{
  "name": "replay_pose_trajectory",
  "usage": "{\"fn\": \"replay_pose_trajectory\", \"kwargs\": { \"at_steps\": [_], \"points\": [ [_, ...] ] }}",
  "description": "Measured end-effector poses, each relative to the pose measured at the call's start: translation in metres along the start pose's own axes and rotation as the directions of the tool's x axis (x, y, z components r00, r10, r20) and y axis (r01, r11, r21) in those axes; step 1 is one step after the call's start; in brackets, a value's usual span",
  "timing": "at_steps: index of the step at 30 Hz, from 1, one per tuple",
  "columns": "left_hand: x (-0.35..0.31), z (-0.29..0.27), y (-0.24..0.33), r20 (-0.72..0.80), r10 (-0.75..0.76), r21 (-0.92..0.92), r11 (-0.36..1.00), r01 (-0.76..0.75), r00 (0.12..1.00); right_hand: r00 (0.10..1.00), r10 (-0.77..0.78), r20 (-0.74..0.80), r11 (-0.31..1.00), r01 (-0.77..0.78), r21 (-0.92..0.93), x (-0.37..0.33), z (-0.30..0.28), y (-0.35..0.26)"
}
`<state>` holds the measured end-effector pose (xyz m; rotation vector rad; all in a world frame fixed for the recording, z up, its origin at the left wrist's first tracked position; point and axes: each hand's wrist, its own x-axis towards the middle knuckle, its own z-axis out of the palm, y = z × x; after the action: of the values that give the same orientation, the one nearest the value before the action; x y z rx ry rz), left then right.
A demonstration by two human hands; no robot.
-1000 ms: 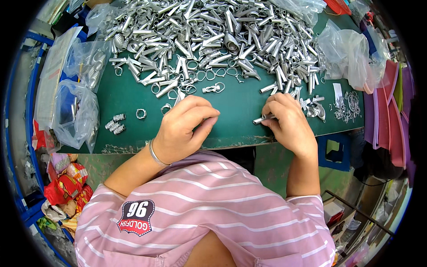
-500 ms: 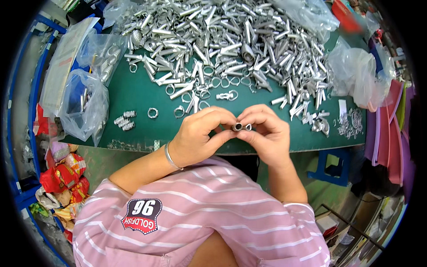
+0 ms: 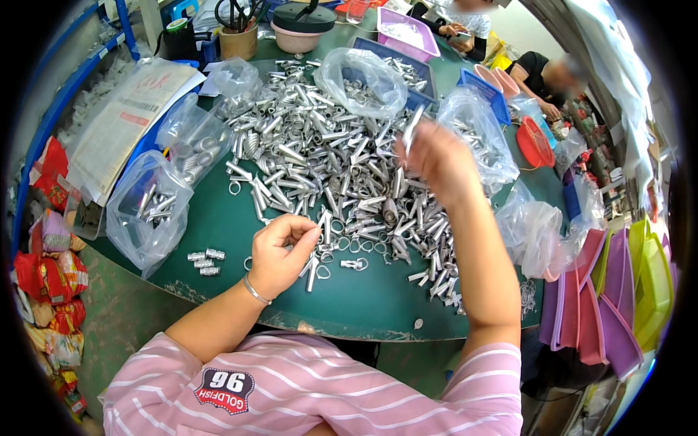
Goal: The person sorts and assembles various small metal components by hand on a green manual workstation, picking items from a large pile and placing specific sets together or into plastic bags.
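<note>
My right hand is raised over the far right of the pile, smeared by motion. A slim silver metal piece sticks up at its fingertips and seems held there. My left hand hovers by the near left edge of the pile, thumb and fingers curled together; whatever they pinch is hidden. Small metal tubes and rings lie just beyond and beside it, among them a tube with a ring. The large pile of silver tubes, rings and springs covers the table's middle. Several short ribbed pieces lie left of my left hand.
The green table curves along its near edge. Clear bags with metal parts stand at left and another bag at right. Farther off are a blue tray, a red basket and two people. Coloured bins hang at right.
My hands have parted from the small metal tube piece they held together. The right has swung far out over the pile; the left has moved left. The view has tilted up, showing more of the far table.
</note>
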<state>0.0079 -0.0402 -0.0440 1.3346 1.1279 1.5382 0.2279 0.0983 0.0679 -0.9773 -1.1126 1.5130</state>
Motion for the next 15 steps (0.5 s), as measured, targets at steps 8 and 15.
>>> {"fn": "replay_pose_trajectory", "kwargs": {
  "at_steps": [8,15],
  "points": [
    [0.003,-0.007,0.004,-0.128,-0.105,-0.271,0.96,0.067,0.986,0.967,-0.215,-0.138,0.953,0.177,-0.245,0.026,0.01,0.006],
    [0.009,-0.01,0.007,-0.19,-0.176,-0.401,0.912,0.087,0.966,0.698,-0.016,0.716,0.523,0.616,-0.589,-0.078,0.042,0.082]
  ]
}}
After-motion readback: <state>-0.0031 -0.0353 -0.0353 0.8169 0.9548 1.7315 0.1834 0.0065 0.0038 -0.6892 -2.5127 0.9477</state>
